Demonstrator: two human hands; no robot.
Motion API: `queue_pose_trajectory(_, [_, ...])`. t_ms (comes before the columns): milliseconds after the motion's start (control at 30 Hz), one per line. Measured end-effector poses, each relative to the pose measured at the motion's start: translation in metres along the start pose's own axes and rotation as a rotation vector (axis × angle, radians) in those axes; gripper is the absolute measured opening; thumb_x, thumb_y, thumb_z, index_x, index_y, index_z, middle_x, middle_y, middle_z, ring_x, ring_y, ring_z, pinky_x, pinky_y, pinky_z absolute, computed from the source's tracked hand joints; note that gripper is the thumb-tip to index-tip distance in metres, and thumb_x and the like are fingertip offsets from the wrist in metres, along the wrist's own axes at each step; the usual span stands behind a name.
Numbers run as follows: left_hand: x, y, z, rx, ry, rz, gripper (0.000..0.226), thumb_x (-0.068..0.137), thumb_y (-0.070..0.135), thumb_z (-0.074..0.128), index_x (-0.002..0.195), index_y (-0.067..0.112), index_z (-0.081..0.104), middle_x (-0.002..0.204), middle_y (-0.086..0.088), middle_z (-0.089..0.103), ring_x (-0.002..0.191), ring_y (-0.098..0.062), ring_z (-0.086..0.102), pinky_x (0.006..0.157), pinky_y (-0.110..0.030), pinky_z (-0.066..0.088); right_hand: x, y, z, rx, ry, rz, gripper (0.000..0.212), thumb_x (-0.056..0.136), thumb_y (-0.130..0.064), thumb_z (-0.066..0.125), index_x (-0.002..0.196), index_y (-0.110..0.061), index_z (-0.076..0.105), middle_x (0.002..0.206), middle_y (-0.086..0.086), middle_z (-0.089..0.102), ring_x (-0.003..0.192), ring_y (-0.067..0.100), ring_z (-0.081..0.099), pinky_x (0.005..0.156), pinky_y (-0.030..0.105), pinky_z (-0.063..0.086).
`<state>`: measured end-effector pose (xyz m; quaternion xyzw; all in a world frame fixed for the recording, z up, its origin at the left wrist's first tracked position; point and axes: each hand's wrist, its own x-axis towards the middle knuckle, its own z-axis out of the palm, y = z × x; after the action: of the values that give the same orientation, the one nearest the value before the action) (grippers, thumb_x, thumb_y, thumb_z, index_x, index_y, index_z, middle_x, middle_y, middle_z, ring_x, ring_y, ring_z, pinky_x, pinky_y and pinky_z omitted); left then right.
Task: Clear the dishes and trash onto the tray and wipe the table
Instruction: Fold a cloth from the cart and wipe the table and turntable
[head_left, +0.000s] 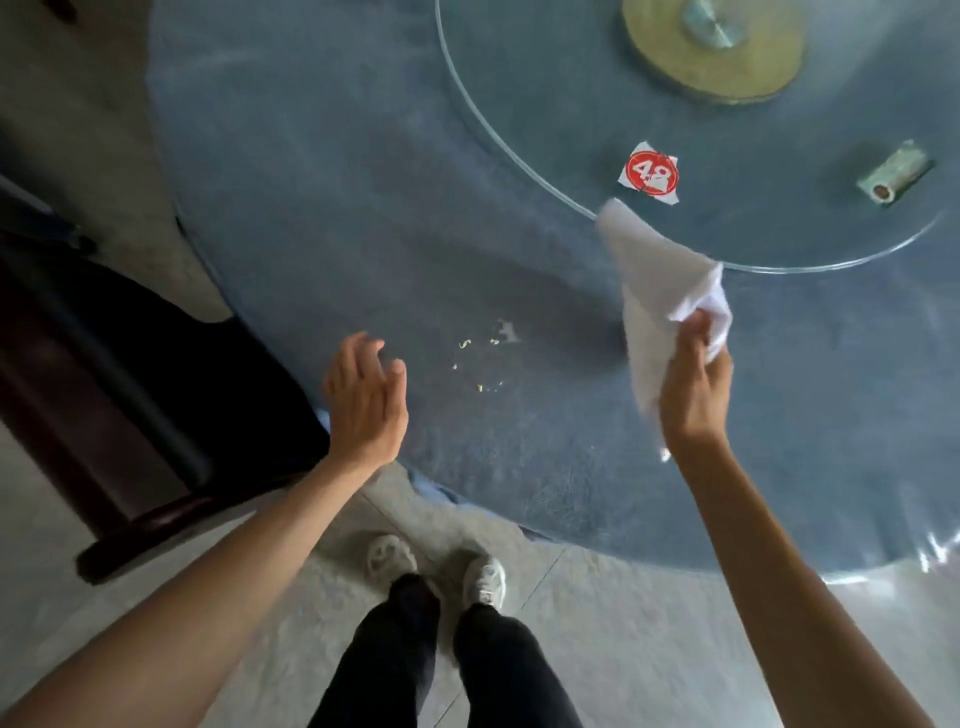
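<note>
Dishes look cleared, no tray in view; wiping pending: right hand (696, 384) grips white cloth (660, 296) above table (311, 208), left hand (366, 395) loose, empty, crumbs (480, 358) between them.

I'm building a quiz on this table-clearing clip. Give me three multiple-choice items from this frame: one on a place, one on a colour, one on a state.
1. Where do the crumbs lie?
A. on the glass turntable
B. on the blue table cover between the two hands
C. on the floor by the shoes

2. What colour is the round mark on the number tag?
A. red
B. green
C. yellow

3. What is the right hand doing?
A. resting flat on the table
B. hanging empty
C. gripping a white cloth

Answers:
1 B, the specks sit on the table cover, right of the left hand and left of the cloth.
2 A, the circle bearing 48 is red.
3 C, its fingers are curled round the bunched cloth.
</note>
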<state>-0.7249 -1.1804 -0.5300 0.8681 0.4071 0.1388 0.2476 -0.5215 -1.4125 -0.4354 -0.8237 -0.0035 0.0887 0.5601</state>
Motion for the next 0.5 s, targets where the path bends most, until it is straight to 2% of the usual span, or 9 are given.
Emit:
queue_pose_trajectory(67, [0.012, -0.007, -0.003, 0.007, -0.011, -0.025, 0.060, 0.099, 0.043, 0.021, 0.127, 0.000, 0.052, 0.141, -0.020, 0.046, 0.129, -0.039, 0.044, 0.107, -0.049, 0.031, -0.012, 0.018, -0.032, -0.018, 0.031, -0.030, 0.048, 0.090, -0.077, 0.045, 0.071, -0.035, 0.057, 0.063, -0.015, 0.049, 0.062, 0.006, 0.043, 0.057, 0.024, 0.040])
queue_pose_trajectory(100, [0.018, -0.010, -0.005, 0.015, -0.011, -0.039, 0.063, 0.099, 0.045, 0.020, 0.129, -0.001, 0.051, 0.143, -0.021, 0.044, 0.131, -0.041, 0.042, 0.109, -0.050, 0.030, -0.016, 0.034, -0.041, -0.062, 0.038, -0.050, 0.053, 0.091, -0.080, 0.042, 0.088, -0.033, 0.067, 0.080, -0.007, 0.060, 0.077, 0.013, 0.053, 0.071, 0.030, 0.045])
queue_pose_trajectory(133, [0.024, -0.013, -0.006, 0.023, -0.017, -0.050, 0.066, 0.098, 0.046, 0.019, 0.131, -0.002, 0.050, 0.146, -0.022, 0.042, 0.135, -0.042, 0.040, 0.111, -0.051, 0.029, -0.021, 0.051, -0.043, -0.154, 0.030, -0.066, 0.067, 0.092, -0.082, 0.037, 0.118, -0.029, 0.069, 0.112, 0.002, 0.067, 0.106, 0.020, 0.058, 0.094, 0.037, 0.046])
queue_pose_trajectory(167, [0.030, -0.016, -0.006, 0.030, -0.033, -0.055, 0.070, 0.097, 0.048, 0.017, 0.133, -0.003, 0.049, 0.148, -0.023, 0.040, 0.138, -0.043, 0.036, 0.113, -0.052, 0.028, -0.025, 0.067, -0.040, -0.279, 0.012, -0.076, 0.080, 0.094, -0.082, 0.030, 0.143, -0.026, 0.058, 0.148, 0.005, 0.054, 0.138, 0.022, 0.045, 0.116, 0.042, 0.032])
queue_pose_trajectory(200, [0.036, -0.019, -0.008, 0.037, -0.050, -0.053, 0.073, 0.096, 0.050, 0.016, 0.134, -0.004, 0.047, 0.150, -0.024, 0.038, 0.142, -0.042, 0.033, 0.115, -0.051, 0.026, -0.031, 0.080, -0.031, -0.399, -0.019, -0.067, 0.084, 0.095, -0.082, 0.021, 0.153, -0.027, 0.047, 0.168, 0.004, 0.029, 0.156, 0.021, 0.021, 0.126, 0.046, 0.014])
queue_pose_trajectory(233, [0.042, -0.024, -0.009, 0.045, -0.064, -0.043, 0.076, 0.096, 0.052, 0.014, 0.135, -0.004, 0.046, 0.152, -0.024, 0.036, 0.145, -0.041, 0.028, 0.117, -0.050, 0.024, -0.037, 0.088, -0.018, -0.512, -0.060, -0.039, 0.084, 0.095, -0.081, 0.012, 0.156, -0.032, 0.041, 0.173, 0.003, 0.009, 0.160, 0.021, 0.002, 0.128, 0.051, -0.002])
queue_pose_trajectory(300, [0.053, -0.036, -0.012, 0.053, -0.088, -0.014, 0.078, 0.096, 0.054, 0.012, 0.137, -0.005, 0.044, 0.154, -0.024, 0.032, 0.149, -0.039, 0.020, 0.119, -0.048, 0.020, -0.048, 0.095, 0.012, -0.746, -0.131, 0.031, 0.066, 0.095, -0.080, -0.002, 0.155, -0.061, 0.018, 0.172, 0.004, -0.015, 0.157, 0.023, -0.022, 0.121, 0.060, -0.021])
queue_pose_trajectory(400, [0.080, -0.057, -0.018, 0.062, -0.092, 0.041, 0.077, 0.098, 0.052, 0.014, 0.138, -0.006, 0.044, 0.154, -0.024, 0.033, 0.150, -0.039, 0.018, 0.120, -0.049, 0.020, -0.049, 0.090, 0.062, -0.831, -0.105, 0.086, 0.042, 0.094, -0.079, -0.006, 0.136, -0.083, -0.010, 0.170, 0.006, -0.023, 0.152, 0.025, -0.034, 0.116, 0.065, -0.024])
queue_pose_trajectory(500, [0.117, -0.080, -0.027, 0.083, -0.119, 0.122, 0.072, 0.099, 0.048, 0.017, 0.137, -0.006, 0.046, 0.150, -0.025, 0.037, 0.150, -0.041, 0.021, 0.119, -0.051, 0.024, -0.051, 0.071, 0.129, -0.890, -0.134, 0.055, 0.044, 0.099, -0.073, -0.001, 0.142, -0.079, -0.004, 0.170, 0.009, -0.023, 0.154, 0.028, -0.031, 0.116, 0.068, -0.021])
